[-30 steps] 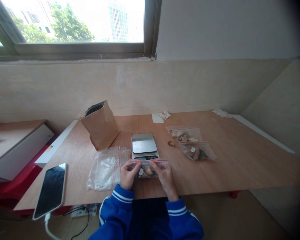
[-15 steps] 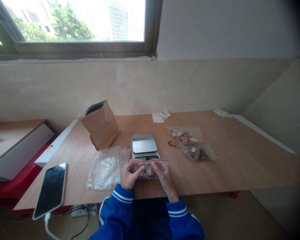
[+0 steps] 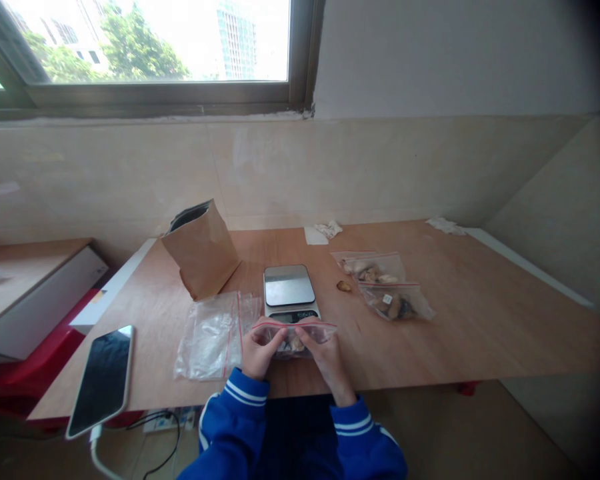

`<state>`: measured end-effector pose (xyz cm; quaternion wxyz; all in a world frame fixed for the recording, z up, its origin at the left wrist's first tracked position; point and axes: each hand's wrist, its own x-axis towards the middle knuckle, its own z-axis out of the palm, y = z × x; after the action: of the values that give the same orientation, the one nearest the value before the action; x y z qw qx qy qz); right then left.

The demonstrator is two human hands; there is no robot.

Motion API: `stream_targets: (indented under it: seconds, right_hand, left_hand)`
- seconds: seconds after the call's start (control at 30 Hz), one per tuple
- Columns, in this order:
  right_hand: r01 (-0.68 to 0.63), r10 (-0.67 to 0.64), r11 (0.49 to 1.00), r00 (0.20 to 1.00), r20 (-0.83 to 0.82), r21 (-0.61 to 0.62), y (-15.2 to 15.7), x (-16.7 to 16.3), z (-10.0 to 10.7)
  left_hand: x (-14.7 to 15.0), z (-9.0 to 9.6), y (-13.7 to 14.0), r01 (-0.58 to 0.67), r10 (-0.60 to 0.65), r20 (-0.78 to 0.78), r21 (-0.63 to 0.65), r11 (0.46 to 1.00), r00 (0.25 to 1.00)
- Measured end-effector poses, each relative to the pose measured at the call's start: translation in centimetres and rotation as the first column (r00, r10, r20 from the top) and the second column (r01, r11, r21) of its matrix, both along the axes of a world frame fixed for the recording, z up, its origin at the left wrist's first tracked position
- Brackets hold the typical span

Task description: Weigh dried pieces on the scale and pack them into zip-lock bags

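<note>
Both of my hands pinch the red-striped top edge of a clear zip bag (image 3: 291, 347) at the table's front. Brown and pale dried pieces lie inside it. My left hand (image 3: 258, 352) grips the strip on the left, thumb in front. On the other side my right hand (image 3: 324, 348) grips it, its thumb close to the left one. Directly behind the bag is a kitchen scale (image 3: 289, 285) with a bare silver plate; the bag partly covers its display. Flat clear zip bags (image 3: 207, 340) lie left of my left hand.
A brown paper bag (image 3: 203, 250) stands open at the back left. Two filled zip bags (image 3: 373, 269) (image 3: 400, 301) lie to the right, near a loose dried slice (image 3: 344, 287). A tablet (image 3: 101, 380) with a cable overhangs the left front edge. Crumpled tissue (image 3: 330, 229) lies by the wall.
My right hand has slid slightly left along the bag's top strip, bringing its thumb nearer to my left thumb. The left hand has barely moved.
</note>
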<state>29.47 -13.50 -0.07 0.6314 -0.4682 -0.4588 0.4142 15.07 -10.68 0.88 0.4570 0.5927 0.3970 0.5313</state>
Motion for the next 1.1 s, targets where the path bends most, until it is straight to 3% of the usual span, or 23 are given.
stream_targets:
  seconds: [0.3, 0.73, 1.1]
  right_hand:
    - [0.112, -0.115, 0.993, 0.990, 0.081, 0.031, 0.2, -0.5, -0.6]
    - [-0.092, 0.082, 0.994, 0.985, -0.152, -0.057, -0.1, -0.8, 0.2]
    - [0.074, -0.074, 0.997, 0.996, -0.050, -0.003, -0.1, -1.7, 0.4]
  left_hand:
    - [-0.1, -0.2, 0.0, -0.046, 0.046, -0.024, -0.001, 0.999, 0.999]
    - [-0.3, -0.8, -0.1, 0.032, -0.029, -0.052, 0.054, 0.998, 0.998]
    - [-0.1, -0.5, -0.1, -0.021, 0.021, -0.048, 0.001, 1.000, 0.999]
